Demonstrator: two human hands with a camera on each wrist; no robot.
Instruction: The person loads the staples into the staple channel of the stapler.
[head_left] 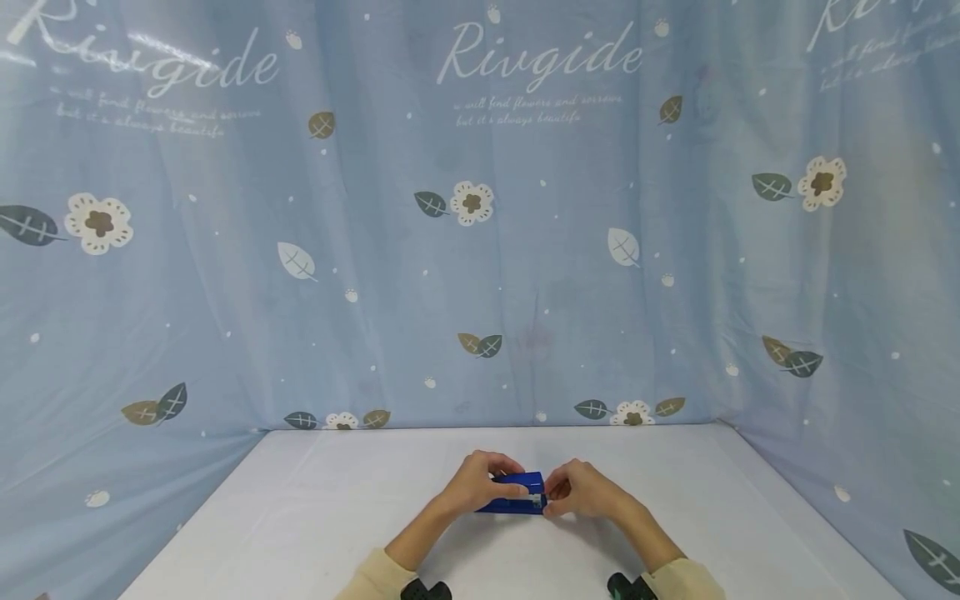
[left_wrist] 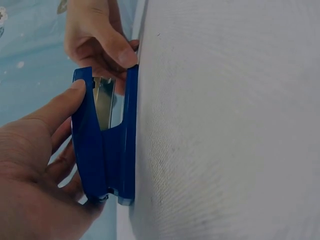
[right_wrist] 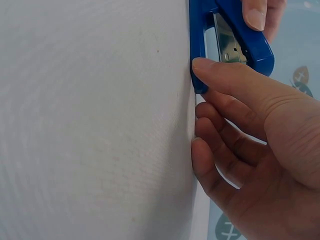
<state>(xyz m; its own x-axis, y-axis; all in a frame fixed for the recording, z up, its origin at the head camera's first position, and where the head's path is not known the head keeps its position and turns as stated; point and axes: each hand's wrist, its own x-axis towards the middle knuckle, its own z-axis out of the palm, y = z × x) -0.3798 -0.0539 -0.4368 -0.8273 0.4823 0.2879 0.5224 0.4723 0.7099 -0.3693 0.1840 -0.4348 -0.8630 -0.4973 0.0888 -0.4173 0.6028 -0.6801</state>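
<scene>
A blue stapler [head_left: 531, 481] lies on the white table, its front end toward the right. My left hand [head_left: 478, 483] grips its upper arm, the thumb on the near side and the other fingers behind. In the left wrist view the stapler [left_wrist: 89, 145] has a gap between its arm and base, where the metal staple channel [left_wrist: 103, 102] shows. At the front end, my right hand [head_left: 587, 490] pinches the tip of the base. The right wrist view shows this thumb on the base's near edge, with the remaining fingers of the right hand [right_wrist: 265, 125] curled beside the tabletop.
The white table [head_left: 360, 475] reaches back to a blue curtain [head_left: 540, 275] printed with leaves and flowers, which also hangs along both sides. Dark devices are strapped at both wrists, below the cream sleeves [head_left: 378, 575].
</scene>
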